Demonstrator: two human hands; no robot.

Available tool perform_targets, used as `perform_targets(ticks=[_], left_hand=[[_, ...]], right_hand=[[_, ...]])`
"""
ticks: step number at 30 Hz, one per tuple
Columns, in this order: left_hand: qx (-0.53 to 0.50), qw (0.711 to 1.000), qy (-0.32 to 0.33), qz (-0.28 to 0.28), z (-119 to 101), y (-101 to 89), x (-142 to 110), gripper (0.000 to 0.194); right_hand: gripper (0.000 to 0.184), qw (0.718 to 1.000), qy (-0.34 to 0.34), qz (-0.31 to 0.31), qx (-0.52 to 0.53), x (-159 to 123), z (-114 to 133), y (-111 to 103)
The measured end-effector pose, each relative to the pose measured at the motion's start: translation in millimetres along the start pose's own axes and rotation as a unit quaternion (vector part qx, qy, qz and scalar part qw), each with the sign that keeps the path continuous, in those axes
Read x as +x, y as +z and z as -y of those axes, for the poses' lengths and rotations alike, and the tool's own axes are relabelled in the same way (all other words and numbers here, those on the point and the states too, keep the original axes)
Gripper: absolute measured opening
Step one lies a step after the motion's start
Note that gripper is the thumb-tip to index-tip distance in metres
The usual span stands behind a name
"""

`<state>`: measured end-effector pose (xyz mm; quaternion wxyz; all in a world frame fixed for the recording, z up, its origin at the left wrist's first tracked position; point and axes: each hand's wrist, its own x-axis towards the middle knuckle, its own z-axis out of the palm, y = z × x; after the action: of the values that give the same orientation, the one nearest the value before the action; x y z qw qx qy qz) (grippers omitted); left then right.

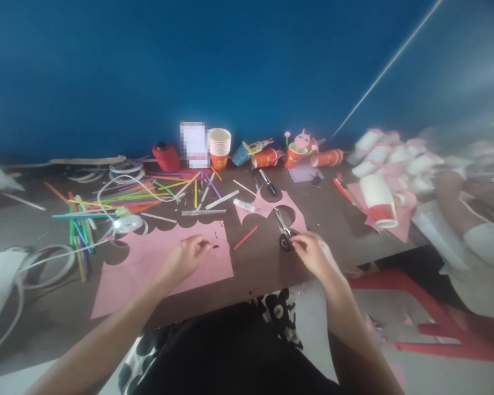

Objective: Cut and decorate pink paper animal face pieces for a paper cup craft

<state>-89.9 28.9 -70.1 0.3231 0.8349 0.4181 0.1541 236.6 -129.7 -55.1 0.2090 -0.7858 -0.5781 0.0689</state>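
Note:
My left hand point(188, 254) is over the large pink paper sheet point(148, 258), its fingers pinched together. Whatever is between them, if anything, is too small to make out. Small black paper bits point(215, 246) lie on the sheet just right of those fingertips. With thumb and fingers closed, my right hand point(314, 253) grips the black handle of a pair of scissors point(285, 230), whose blades point away from me. Under the blades is a smaller pink paper scrap point(295, 204) with round cut-outs. A white glue stick point(244, 206) and a red strip point(245, 237) lie between my hands.
Coloured straws point(135, 200) and a white cable point(45, 252) spread across the left. At the back stand stacked paper cups point(220, 148), a red container point(166, 157) and decorated red cups point(295, 155). A black marker point(268, 182), a box cutter point(344, 190) and a white-and-red cup point(379, 200) lie rightward.

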Motion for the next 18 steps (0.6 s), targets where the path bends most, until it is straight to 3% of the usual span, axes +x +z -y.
perform_targets(ticks=[7, 18], left_hand=[[-0.001, 1.0, 0.004, -0.008, -8.8, -5.5, -1.9, 0.024], [-0.021, 1.0, 0.005, -0.013, -16.1, -15.0, -17.2, 0.014]], right_hand=[[0.02, 0.996, -0.028, 0.005, -0.081, -7.3, 16.8, 9.9], [0.015, 0.987, -0.019, 0.098, -0.129, 6.4, 17.6, 11.2]])
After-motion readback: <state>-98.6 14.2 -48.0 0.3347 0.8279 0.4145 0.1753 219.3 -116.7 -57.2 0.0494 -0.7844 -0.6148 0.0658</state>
